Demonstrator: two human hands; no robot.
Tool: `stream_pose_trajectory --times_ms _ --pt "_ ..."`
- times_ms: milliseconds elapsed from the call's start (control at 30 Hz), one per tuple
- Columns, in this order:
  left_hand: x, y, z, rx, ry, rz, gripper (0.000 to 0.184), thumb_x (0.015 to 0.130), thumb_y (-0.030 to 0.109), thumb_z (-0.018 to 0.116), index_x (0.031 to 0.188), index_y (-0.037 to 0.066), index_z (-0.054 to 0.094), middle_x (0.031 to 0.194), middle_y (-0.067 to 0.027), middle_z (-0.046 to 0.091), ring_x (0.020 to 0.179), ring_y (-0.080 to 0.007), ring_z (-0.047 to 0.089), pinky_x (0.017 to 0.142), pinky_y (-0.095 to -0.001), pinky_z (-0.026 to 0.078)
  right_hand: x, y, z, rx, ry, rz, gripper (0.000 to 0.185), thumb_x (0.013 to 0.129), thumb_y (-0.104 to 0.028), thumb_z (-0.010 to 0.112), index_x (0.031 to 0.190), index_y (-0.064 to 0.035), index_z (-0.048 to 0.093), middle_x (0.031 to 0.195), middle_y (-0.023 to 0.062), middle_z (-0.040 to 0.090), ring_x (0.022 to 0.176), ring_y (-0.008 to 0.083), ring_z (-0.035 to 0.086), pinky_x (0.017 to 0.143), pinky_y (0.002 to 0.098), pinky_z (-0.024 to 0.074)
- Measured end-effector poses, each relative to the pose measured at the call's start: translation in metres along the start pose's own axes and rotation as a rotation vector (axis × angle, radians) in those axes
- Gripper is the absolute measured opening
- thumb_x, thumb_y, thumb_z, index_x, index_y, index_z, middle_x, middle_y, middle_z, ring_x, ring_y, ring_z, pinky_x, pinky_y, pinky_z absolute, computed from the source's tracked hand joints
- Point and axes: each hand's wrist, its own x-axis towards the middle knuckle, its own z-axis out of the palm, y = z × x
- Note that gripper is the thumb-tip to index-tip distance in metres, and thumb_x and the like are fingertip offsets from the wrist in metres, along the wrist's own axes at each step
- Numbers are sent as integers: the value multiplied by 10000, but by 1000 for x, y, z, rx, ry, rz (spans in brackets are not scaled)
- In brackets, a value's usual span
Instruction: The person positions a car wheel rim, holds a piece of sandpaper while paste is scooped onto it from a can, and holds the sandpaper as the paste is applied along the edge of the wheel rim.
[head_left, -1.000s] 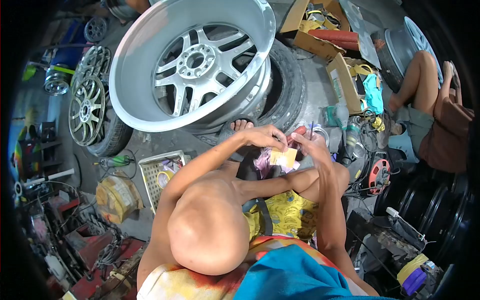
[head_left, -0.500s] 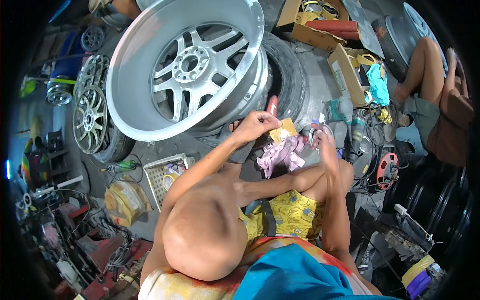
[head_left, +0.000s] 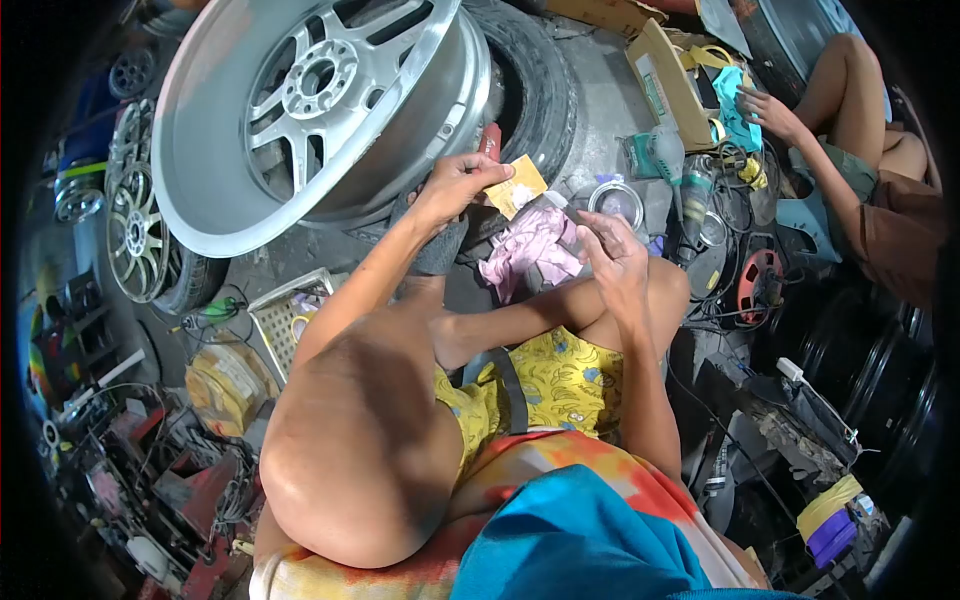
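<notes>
My left hand pinches a small yellow card with a whitish smear on it. A red tube-like object shows just behind that hand. To the right, my right hand has its fingers bent around a thin dark blade-like tool, whose tip is near the card. Below the card lies a crumpled pink cloth. A round open tin stands just beyond my right hand. The large silver wheel rim leans on a tyre ahead.
A co-worker's hand touches a turquoise cloth at a cardboard box. Power tools and a red cable reel lie right. A white basket stands left, near a taped yellow bundle.
My right hand has come back from the tin toward the card with the thin tool. The camera view has shifted. The co-worker's hand has reached the turquoise cloth.
</notes>
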Motion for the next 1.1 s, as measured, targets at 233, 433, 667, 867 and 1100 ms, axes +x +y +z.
stream_pose_trajectory --times_ms 233,433,667,867,1100 --pt "6 -14 -8 13 -93 105 201 883 225 751 855 28 719 818 -29 688 751 -77 618 689 -234 481 6 -11 7 -252 55 -165 181 901 -71 679 1060 6 720 842 60 634 721 97 587 685 259 491" --pt "-20 -2 1 576 -105 555 181 848 192 754 884 17 730 1051 -102 706 889 -245 680 816 -344 508 16 -1 2 -41 166 -165 178 888 -61 695 1050 8 716 831 38 630 748 96 567 687 239 460" --pt "-30 13 5 761 -113 842 152 851 163 726 883 17 702 1031 -119 653 814 -348 651 684 -421 504 16 -61 -29 -114 124 -266 148 919 -3 639 1055 16 693 899 22 580 828 84 545 749 213 431" --pt "-28 7 7 865 -139 903 137 840 162 727 868 31 699 1011 -101 653 760 -349 645 642 -422 505 16 -93 -41 -402 72 -353 144 864 -14 669 999 -8 720 779 54 556 705 134 522 646 270 429" --pt "-31 14 10 900 -179 996 154 858 179 698 943 51 716 1104 -103 617 903 -330 634 768 -419 506 15 -105 -33 -573 32 -389 143 859 -27 674 993 -26 725 741 54 509 662 145 509 606 292 429"
